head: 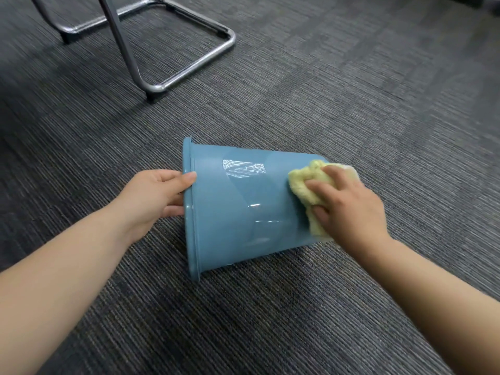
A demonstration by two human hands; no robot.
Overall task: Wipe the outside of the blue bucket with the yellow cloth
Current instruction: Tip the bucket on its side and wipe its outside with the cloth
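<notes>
Blue bucket (243, 207) lay on side on carpet floor (351, 90), centre of frame, rim toward left. Left hand (159, 193) gripped rim, thumb over outer lip. Right hand (349, 204) pressed bunched yellow cloth (303, 185) on wall near base. Bucket looked like light, stiff, glossy plastic, likely to roll; rim seemed best hold. Cloth soft. Chair frame (189, 50) at upper left.
</notes>
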